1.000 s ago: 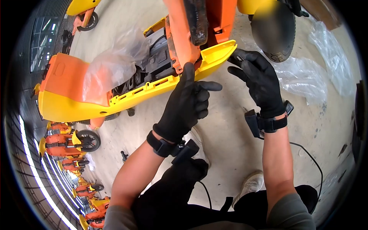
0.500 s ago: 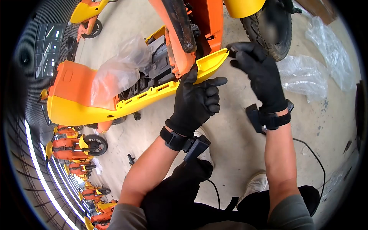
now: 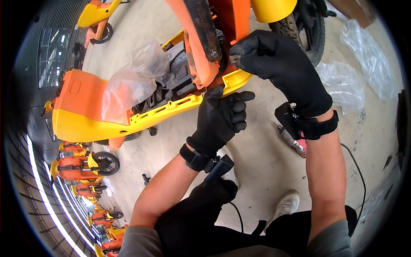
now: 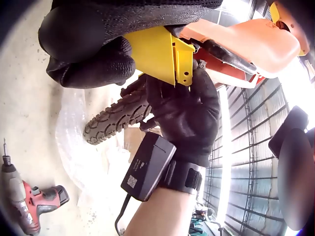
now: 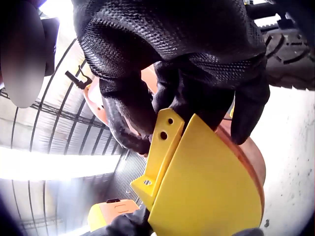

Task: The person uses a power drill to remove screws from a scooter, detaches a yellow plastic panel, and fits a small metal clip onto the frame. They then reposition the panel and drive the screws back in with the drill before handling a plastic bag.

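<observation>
Plainly two hands [image 3: 220,118] [image 3: 282,64]; one yellow panel [image 3: 171,107]

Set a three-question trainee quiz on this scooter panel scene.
1. True or false: the red drill lies on the floor, in neither hand.
2. Which hand grips the tip of the yellow panel? A: left hand. B: right hand.
3. Fill in: both hands wear ___ gloves.

Key: 1 true; 2 B; 3 black.
</observation>
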`<state>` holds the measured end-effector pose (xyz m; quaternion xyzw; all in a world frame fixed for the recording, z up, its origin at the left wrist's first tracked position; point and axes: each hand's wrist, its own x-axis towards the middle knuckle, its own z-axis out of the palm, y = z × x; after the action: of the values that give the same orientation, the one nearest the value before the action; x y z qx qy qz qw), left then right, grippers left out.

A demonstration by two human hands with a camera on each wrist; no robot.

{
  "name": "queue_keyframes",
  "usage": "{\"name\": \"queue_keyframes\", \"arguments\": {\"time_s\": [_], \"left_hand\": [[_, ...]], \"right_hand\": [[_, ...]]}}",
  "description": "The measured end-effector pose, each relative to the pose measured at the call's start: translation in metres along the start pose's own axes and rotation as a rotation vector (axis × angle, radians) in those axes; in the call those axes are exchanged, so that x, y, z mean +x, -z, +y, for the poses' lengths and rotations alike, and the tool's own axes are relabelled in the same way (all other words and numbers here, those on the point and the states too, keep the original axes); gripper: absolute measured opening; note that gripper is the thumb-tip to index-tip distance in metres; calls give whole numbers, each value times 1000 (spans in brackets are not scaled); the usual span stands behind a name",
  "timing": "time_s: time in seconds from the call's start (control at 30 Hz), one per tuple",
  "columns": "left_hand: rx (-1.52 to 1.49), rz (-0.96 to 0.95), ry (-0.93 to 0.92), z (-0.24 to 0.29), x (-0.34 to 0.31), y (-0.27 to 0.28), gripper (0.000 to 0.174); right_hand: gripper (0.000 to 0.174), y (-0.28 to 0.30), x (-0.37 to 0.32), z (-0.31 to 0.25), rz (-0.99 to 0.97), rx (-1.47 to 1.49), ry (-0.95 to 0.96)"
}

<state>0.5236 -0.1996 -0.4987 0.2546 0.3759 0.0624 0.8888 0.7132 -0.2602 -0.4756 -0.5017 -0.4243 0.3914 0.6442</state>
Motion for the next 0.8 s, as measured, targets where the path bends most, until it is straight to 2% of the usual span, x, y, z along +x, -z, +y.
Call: {"name": "queue_keyframes", "arguments": {"time_s": [0.1, 0.23, 0.3, 0.4, 0.47, 0.53, 0.57, 0.6, 0.67, 0.7, 0.73, 0.8], "left_hand": [[-13, 9, 0, 1, 0, 1, 83], [-8, -8, 4, 0, 0, 1, 79], [24, 11, 12, -1, 1, 0, 79], [68, 33, 9, -1, 0, -6, 73], [-2, 84, -31, -1, -1, -11, 64], [2, 71, 21, 1, 1, -8, 63], [-35, 32, 20, -1, 2, -3, 64], [-70, -10, 15, 0, 3, -1, 65], [-98, -12, 39, -2, 3, -3, 66], [-87, 0, 16, -2, 3, -5, 66], [-79, 17, -4, -2, 1, -5, 66], [-43, 29, -5, 0, 0, -6, 67]], "right_hand": [[22, -8, -1, 5, 50, 94, 10], [21, -9, 1, 10, 7, 76, -39], [18, -12, 3, 11, 32, 15, 4], [15, -21, 4, 15, 69, 0, 15], [10, -28, 3, 14, 145, 3, -79], [11, -22, 7, 22, 83, -556, 394], [14, -23, 10, 29, 124, -697, 563], [14, -26, 8, 30, 142, -713, 549], [19, -34, 5, 29, 176, -423, 155], [18, -36, 4, 26, 184, -546, 119], [18, -38, 5, 24, 195, -545, 109], [17, -35, 9, 21, -19, -995, 184]]}}
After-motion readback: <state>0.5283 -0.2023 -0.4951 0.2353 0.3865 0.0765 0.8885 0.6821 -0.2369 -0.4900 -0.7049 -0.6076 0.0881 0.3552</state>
